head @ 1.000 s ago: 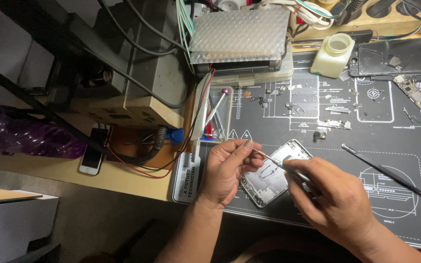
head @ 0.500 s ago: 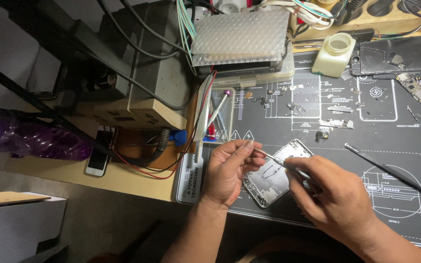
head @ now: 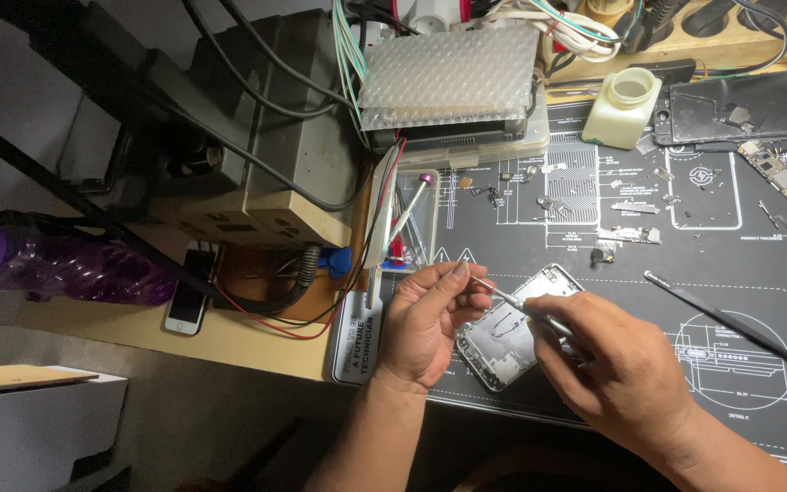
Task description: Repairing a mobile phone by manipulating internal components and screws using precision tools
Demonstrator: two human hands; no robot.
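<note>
Head view: right hand grips a screwdriver, hiding phone frame; left hand fingers pinched.

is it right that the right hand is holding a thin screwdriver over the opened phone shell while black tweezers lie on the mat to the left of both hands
Nearly. The head view shows the right hand holding the thin screwdriver over the opened phone shell, but the black tweezers lie on the mat to the right of both hands, not the left.
</note>
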